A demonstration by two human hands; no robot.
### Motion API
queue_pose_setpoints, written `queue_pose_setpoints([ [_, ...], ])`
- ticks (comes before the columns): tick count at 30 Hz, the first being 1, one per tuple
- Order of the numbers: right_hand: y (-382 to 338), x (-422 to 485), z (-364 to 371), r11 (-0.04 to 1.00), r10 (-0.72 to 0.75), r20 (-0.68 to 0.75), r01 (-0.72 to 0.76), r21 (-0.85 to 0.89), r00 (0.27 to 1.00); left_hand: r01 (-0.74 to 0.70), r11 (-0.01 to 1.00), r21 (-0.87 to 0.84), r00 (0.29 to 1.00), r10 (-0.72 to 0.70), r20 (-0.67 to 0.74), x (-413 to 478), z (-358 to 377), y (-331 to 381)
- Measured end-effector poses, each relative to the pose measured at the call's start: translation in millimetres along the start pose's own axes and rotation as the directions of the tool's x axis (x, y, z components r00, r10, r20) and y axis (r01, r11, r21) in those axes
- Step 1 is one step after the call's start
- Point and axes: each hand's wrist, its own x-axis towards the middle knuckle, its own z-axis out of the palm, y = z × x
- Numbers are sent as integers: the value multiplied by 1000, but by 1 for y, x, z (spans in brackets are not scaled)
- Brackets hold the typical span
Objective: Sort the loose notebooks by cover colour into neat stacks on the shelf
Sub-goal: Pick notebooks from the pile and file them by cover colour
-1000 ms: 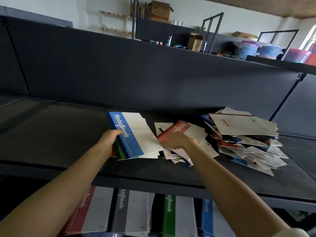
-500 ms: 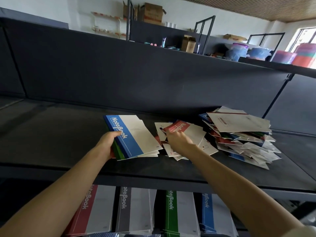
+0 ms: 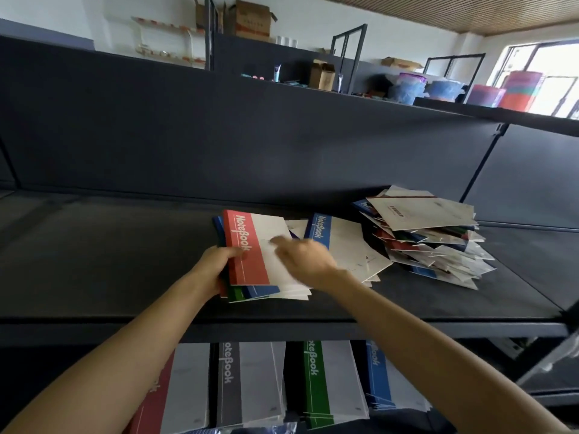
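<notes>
One red notebook (image 3: 247, 249); "NoteBook" lettering

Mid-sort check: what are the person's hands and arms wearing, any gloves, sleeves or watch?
Nothing worn shows. The left hand and right hand are ungloved, with no ring, watch or band visible. The left forearm and right forearm are bare to the frame edge, without sleeves. The right hand is motion-blurred, so small details could be missed.

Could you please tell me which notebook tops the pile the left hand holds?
The red-striped notebook; the blue-striped notebook lies farther right, outside that pile.
</notes>
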Motion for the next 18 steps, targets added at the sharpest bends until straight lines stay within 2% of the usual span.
queue_pose_setpoints([
  [1, 21, 10, 3, 986, 168, -77, -169, -3, 983, 0, 999, 36, 1000, 1, -8, 1, -2, 2],
  [2, 41, 18, 7, 950, 308, -95, -312, -21, 947, -7, 998, 56, 1000, 7, -8, 2, -4, 4],
  [3, 54, 23, 9, 911, 408, -47, -410, -45, 912, -15, 998, 67, 1000, 16, -4, 2, -5, 5],
  [5, 66, 29, 16, 854, 520, 130, -514, -76, 844, -20, 998, 67, 1000, 20, -8, 3, -8, 6],
  [7, 68, 30, 22, 842, 539, 220, -511, -173, 813, -12, 999, 53, 1000, 13, -22, 6, -11, 6],
  [8, 67, 30, 23, 849, 520, 215, -475, -230, 826, -13, 999, 51, 1000, 14, -26, 7, -13, 7],
  [11, 62, 28, 19, 860, 451, 159, -380, -341, 878, -11, 997, 71, 999, 13, -39, 9, -17, 8],
  [13, 58, 25, 15, 835, 390, 155, -278, -476, 907, 0, 996, 90, 999, 5, -47, 9, -21, 8],
  [15, 58, 19, 13, 815, 320, 111, -214, -538, 941, 10, 996, 88, 999, -6, -50, 7, -23, 8],
  [16, 58, 16, 12, 808, 287, 77, -198, -555, 955, 13, 996, 86, 998, -8, -54, 5, -23, 8],
  [18, 58, 14, 11, 801, 312, 16, -254, -541, 950, 12, 997, 76, 998, -8, -56, 5, -24, 7],
])
